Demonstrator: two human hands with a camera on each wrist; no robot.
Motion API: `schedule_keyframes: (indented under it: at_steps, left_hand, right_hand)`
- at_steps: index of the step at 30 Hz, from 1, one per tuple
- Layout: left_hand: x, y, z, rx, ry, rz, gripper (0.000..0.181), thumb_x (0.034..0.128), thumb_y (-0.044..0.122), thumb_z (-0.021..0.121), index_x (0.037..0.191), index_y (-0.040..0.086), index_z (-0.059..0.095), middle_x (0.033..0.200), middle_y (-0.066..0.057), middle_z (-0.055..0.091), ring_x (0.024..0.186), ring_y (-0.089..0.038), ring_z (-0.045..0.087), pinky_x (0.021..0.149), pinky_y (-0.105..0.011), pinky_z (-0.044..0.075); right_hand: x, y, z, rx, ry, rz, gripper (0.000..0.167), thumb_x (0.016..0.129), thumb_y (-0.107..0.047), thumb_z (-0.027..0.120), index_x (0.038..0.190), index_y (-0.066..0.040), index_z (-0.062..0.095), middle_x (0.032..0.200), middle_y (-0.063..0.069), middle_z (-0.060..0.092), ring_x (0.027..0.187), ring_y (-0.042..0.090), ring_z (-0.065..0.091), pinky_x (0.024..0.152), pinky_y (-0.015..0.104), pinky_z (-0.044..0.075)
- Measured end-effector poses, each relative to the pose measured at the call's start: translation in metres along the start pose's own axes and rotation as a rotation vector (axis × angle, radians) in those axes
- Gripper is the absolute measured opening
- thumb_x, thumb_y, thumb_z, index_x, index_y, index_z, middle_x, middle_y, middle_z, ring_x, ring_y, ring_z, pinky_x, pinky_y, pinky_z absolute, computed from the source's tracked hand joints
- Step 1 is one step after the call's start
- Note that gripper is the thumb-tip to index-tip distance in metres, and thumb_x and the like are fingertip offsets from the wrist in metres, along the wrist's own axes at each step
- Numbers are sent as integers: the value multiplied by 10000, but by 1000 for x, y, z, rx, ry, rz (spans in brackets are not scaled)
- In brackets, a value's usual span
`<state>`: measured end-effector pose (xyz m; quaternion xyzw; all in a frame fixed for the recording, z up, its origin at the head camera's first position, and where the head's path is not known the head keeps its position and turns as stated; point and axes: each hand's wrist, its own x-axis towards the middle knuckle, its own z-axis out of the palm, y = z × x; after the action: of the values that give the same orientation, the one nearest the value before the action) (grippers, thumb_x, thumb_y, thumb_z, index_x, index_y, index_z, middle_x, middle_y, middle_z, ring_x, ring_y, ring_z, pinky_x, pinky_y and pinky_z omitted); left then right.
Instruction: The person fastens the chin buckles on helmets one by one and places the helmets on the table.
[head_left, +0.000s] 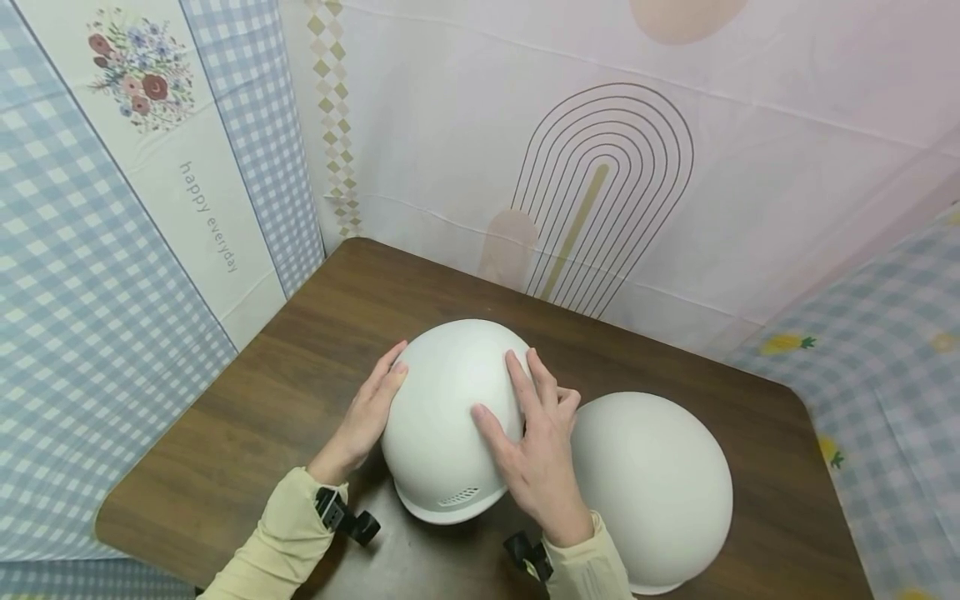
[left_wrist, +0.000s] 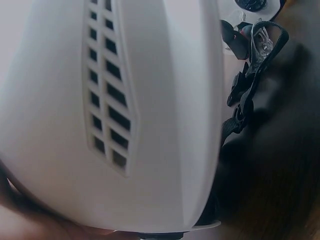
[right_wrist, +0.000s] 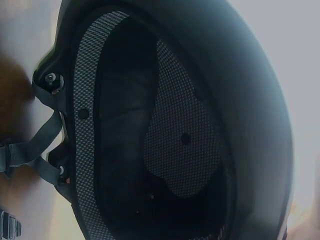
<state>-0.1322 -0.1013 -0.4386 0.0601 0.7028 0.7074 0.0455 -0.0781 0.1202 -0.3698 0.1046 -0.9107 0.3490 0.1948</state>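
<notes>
A white helmet (head_left: 450, 400) with a short brim and a slatted vent is held between both hands above the table. My left hand (head_left: 365, 421) grips its left side, thumb toward the front. Across its right side my right hand (head_left: 542, 454) holds on, fingers spread and bent over the shell. The left wrist view shows the vent (left_wrist: 107, 90) up close and a black chin strap (left_wrist: 250, 95) hanging beside the brim. In the right wrist view, a helmet's dark padded inside (right_wrist: 125, 115) faces the camera, with a strap (right_wrist: 40, 145) at its edge.
A second white helmet (head_left: 652, 483) sits on the wooden table (head_left: 300, 375) just right of the held one, close to my right hand. Patterned cloths (head_left: 420, 125) hang behind the table and along its sides.
</notes>
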Motion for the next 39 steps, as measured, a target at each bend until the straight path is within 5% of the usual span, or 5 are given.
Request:
schedule_keyframes:
  at_steps: [39]
  left_hand:
    - [3,-3,12,-49,27,-40,565,1033,456,383,1522,181,313,1554,-49,297,1405,-227,255,1106,-516,188]
  right_hand:
    - [9,17,-6,63,18,-58,657,858,-416,725,1449,-264,480,1537,-5,355,1101,301,320,880,448,278]
